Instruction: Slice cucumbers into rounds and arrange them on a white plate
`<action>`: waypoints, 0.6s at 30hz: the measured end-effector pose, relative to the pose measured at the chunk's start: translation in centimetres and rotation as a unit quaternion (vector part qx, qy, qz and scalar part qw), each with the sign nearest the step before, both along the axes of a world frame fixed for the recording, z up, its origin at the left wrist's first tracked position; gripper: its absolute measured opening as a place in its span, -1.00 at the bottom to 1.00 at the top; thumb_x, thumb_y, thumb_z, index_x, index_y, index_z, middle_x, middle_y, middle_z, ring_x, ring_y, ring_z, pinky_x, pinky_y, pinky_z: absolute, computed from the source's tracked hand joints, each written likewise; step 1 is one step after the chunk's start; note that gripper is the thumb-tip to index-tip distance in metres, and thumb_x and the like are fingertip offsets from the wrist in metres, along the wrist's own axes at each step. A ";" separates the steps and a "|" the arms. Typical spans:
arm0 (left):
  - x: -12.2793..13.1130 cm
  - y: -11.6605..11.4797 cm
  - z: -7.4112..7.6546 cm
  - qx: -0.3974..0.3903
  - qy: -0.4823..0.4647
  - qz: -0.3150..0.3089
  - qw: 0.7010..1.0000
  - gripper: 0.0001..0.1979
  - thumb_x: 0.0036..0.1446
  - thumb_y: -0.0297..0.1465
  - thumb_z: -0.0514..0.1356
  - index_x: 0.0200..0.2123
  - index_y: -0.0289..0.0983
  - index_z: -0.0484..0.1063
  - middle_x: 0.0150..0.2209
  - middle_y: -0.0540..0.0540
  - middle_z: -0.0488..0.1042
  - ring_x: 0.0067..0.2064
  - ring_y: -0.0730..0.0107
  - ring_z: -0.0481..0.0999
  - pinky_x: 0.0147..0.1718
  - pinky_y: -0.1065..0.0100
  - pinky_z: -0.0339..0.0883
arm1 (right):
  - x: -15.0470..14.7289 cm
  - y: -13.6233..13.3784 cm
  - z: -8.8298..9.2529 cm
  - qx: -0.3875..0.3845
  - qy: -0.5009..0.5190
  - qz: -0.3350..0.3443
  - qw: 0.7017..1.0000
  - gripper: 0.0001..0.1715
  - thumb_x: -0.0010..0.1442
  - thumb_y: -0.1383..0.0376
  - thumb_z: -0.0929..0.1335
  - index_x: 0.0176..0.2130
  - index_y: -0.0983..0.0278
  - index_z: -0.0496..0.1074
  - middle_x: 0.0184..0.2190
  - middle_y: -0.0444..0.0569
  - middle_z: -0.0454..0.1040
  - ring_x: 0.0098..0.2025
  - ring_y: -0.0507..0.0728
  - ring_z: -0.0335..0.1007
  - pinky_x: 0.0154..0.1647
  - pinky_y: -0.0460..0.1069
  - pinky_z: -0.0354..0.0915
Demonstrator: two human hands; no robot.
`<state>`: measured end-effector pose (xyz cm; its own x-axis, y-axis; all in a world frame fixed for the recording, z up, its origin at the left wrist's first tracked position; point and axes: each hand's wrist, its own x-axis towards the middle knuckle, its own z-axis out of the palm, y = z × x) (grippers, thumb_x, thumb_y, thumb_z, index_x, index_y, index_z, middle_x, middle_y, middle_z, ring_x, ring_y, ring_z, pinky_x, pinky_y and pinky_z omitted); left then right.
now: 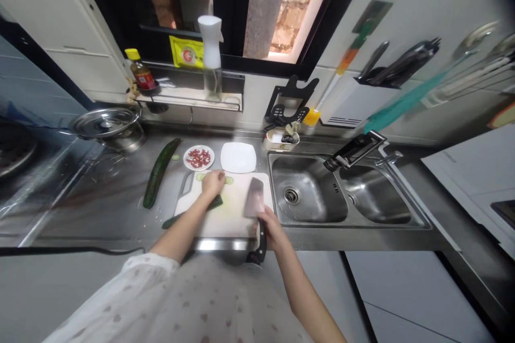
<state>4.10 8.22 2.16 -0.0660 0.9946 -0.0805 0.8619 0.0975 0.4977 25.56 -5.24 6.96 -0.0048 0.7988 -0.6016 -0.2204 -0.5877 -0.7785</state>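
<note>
A cleaver [255, 198] with a black handle is gripped in my right hand [274, 230], its broad blade over the right part of the white cutting board [237, 225]. At the board's far edge, my left hand [213, 183] has its fingers curled down among pale green cucumber slices [229, 180]; what they hold, if anything, is hidden. Under my left forearm lies a cut length of cucumber [215, 203], with another green piece [171, 222] showing on the other side of the arm. A long whole cucumber [160, 174] rests on the steel counter left of the board.
Behind the board are a plate of chopped red pieces [198, 158] and a white square plate [238, 157]. A double sink [309, 193] with a black faucet [354, 151] lies to the right. A lidded steel pot [110, 126] stands at the back left, near a bottle shelf [189, 99].
</note>
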 end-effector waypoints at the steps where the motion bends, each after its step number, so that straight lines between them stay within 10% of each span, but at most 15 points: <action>1: -0.4 -0.5 0.0 0.000 -0.013 0.002 1.000 -0.76 0.15 -0.29 0.11 -0.19 -0.21 0.51 -0.19 -0.12 0.55 -0.13 0.22 0.47 -0.17 0.31 0.28 | 0.1 -0.1 0.4 -0.005 0.036 -0.005 0.999 -0.47 -0.08 0.18 0.41 -0.07 0.17 0.28 -0.50 -0.23 0.41 -0.65 -0.01 0.29 -0.68 -0.13 0.15; 9: -4.4 -6.4 0.1 -0.026 -0.058 -0.081 0.995 -0.66 0.09 -0.18 0.19 -0.11 -0.21 0.49 -0.10 -0.12 0.51 -0.02 0.19 0.44 -0.02 0.28 0.26 | -0.1 -0.5 1.3 -0.001 0.083 -0.028 0.996 -0.21 -0.18 0.29 0.52 0.01 0.08 0.22 -0.49 -0.31 0.34 -0.66 -0.07 0.25 -0.69 -0.17 0.17; 18: -7.5 -10.2 1.3 -0.060 -0.022 -0.131 0.989 -0.47 -0.07 -0.33 0.31 0.04 -0.13 0.38 -0.04 -0.09 0.46 -0.01 0.18 0.42 -0.04 0.29 0.24 | 0.7 -0.6 1.3 -0.059 0.228 -0.060 0.970 -0.63 0.01 0.23 0.48 -0.21 0.17 0.30 -0.68 -0.31 0.25 -0.68 -0.07 0.20 -0.70 -0.20 0.13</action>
